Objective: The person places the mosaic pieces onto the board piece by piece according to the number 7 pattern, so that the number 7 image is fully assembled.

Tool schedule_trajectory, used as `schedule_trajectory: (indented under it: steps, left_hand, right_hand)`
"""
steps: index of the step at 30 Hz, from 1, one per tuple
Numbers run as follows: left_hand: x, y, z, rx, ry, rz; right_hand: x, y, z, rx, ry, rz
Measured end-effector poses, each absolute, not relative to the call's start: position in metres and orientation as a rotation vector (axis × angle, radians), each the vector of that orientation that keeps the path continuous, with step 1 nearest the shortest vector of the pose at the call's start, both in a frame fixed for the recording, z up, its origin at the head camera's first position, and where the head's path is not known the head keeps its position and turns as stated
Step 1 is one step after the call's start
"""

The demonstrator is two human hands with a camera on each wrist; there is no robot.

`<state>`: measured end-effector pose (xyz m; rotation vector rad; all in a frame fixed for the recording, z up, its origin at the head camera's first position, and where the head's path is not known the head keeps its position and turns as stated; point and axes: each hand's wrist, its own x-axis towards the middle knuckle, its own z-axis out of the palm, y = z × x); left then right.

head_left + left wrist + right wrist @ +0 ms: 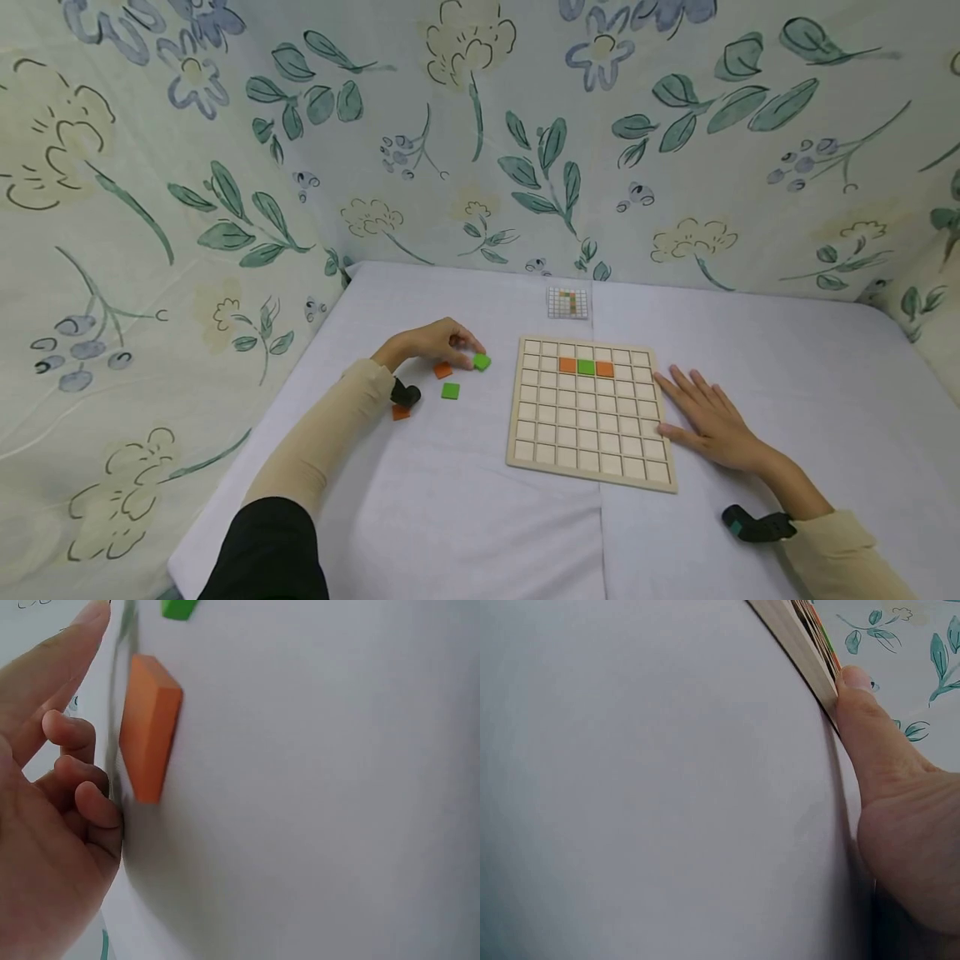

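Head view: left hand [431,342] pinches a small green square tile [482,362] in its fingers, on the white desk [465,500] left of the wooden grid board [588,412]. Right hand [708,417] lies flat, fingers apart, thumb against the board's edge. The tile looks light and rigid, best gripped by opposite edges; open room surrounds the board.

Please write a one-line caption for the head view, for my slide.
Left hand pinches a green tile; right hand rests flat beside the wooden grid board.
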<state>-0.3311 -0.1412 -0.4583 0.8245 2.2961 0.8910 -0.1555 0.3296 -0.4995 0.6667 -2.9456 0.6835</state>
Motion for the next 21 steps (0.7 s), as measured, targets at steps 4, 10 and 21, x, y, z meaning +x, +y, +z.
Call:
schedule_trajectory:
  steps: [4,10,21]
  left_hand:
    - [-0.329,-0.14,-0.457,0.806,2.313,0.917]
    - [-0.324,-0.135,-0.45,0.782,2.321,0.983]
    - [-0.306,-0.108,-0.447,0.761,2.354,1.174]
  right_hand:
    - [-0.155,0.329,-0.5,0.669,-2.942,0.686]
    - [-0.155,0.329,-0.498,0.666,-2.949,0.689]
    - [-0.155,0.33,-0.498,0.666,-2.955,0.689]
